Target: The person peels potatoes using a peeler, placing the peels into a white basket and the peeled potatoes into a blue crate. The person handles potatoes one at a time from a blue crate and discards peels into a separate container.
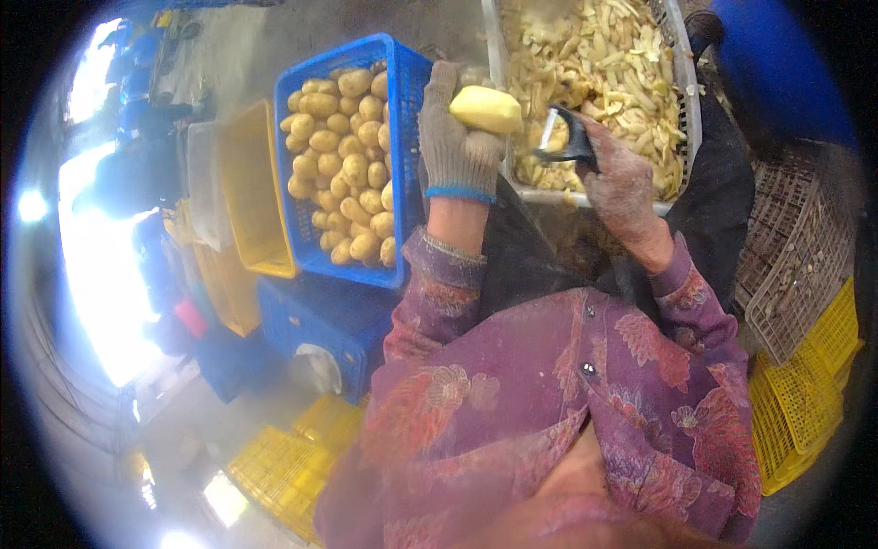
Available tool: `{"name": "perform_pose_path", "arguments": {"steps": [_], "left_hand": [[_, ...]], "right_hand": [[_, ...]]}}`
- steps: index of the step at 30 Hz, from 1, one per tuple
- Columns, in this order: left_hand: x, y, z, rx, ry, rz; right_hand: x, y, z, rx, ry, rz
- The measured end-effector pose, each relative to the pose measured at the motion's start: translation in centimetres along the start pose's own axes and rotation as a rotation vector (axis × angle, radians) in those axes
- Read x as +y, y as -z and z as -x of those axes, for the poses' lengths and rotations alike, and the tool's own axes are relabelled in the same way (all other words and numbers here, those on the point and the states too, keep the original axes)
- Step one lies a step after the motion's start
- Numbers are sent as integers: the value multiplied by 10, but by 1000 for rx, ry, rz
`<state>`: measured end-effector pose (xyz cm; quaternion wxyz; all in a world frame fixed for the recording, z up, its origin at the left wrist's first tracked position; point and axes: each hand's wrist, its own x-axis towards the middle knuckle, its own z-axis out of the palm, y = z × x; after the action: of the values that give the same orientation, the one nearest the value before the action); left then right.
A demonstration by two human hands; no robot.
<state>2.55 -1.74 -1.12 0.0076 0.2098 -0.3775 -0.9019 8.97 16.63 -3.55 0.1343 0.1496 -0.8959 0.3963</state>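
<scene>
My left hand point(458, 141), in a knitted glove with a blue cuff edge, holds a peeled yellow potato point(485, 110) near the left rim of a white plastic crate point(597, 199). My bare right hand point(621, 178) grips a black-handled peeler point(573, 141), its blade facing the potato with a gap between them. Pale potato peelings point(634, 75) fill much of the white crate beneath both hands. To the left of my gloved hand, unpeeled potatoes point(355, 168) lie heaped in a blue plastic crate point(336, 271).
A yellow tub point(257, 199) stands left of the blue crate, and another blue crate point(309, 316) sits below it. Yellow crates point(281, 473) lie at lower left. On the right are a greyish crate point(796, 274) and yellow crates point(789, 412).
</scene>
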Motion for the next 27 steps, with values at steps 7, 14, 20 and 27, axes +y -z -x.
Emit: {"name": "perform_pose_path", "arguments": {"steps": [7,14,20,27], "left_hand": [[1,-3,-2,68,85,224],[-10,-23,15,-168,-422,-480],[-6,-29,43,-398,-161,-265],[-13,-21,48,-498,-322,-792]], "right_hand": [[57,-26,26,-82,-43,72],[-14,-10,-17,-130,-871,-1284],[-20,-17,-23,-29,-889,-1776],[7,-18,-20,-197,-764,-2269]]}}
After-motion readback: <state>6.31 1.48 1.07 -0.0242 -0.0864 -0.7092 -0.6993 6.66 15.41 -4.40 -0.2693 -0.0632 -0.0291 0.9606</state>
